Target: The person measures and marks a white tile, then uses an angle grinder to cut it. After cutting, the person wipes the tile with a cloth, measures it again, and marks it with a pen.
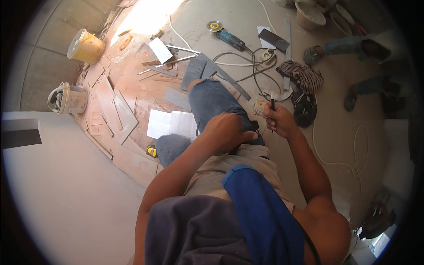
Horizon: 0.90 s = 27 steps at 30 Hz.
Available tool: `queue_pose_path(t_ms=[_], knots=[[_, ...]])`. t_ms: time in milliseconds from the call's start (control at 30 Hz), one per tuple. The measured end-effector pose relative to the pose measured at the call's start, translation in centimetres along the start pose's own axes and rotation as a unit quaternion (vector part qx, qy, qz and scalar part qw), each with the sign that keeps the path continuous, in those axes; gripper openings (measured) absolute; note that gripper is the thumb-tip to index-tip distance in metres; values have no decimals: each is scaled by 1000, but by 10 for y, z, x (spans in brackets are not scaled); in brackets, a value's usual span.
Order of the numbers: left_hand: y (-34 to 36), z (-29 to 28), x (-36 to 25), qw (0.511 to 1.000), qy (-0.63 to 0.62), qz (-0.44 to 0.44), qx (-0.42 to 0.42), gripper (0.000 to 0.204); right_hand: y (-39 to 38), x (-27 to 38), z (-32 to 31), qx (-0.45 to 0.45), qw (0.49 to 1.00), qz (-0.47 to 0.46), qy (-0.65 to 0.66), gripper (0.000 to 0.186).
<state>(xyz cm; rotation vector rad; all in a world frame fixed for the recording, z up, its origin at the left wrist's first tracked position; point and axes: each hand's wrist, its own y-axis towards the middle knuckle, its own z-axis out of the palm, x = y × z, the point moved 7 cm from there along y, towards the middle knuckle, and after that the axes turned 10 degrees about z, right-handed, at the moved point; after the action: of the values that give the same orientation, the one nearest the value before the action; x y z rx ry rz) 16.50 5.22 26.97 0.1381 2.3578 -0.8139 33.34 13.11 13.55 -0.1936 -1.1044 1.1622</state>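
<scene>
My right hand (281, 120) is raised at the right, its fingers closed round a dark, slim pen (273, 105). The same hand also pinches a small crumpled pinkish-brown piece (260, 107), perhaps paper. My left hand (227, 131) lies against the upper leg of my blue jeans (214, 104), near the waist. Its thumb points right, while the other fingers are hidden below the hand. By my left knee, on the floor, are white sheets (170, 123) and a yellow-and-black tape measure (151, 151).
An angle grinder (226, 36) lies ahead with its cable (254, 66) looped on the floor. Broken tile pieces (119, 115) cover the left side, near two buckets (86, 46). A striped cloth (302, 75) lies at the right. Another person's legs (349, 47) are at far right.
</scene>
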Motion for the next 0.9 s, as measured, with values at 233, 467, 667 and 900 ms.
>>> queue_pose_path(t_ms=[233, 467, 667, 900], knots=[[11, 35, 32, 988, 148, -27, -46, 17, -5, -12, -17, -1, 999, 30, -22, 19], [-17, 18, 45, 962, 225, -62, -142, 27, -35, -40, 7, 100, 972, 177, -114, 21], [-16, -7, 5, 949, 195, -12, -247, 21, -47, -27, 17, 75, 972, 163, -152, 19], [11, 39, 14, 990, 113, 81, 25, 18, -67, -26, 25, 137, 958, 201, -150, 22]])
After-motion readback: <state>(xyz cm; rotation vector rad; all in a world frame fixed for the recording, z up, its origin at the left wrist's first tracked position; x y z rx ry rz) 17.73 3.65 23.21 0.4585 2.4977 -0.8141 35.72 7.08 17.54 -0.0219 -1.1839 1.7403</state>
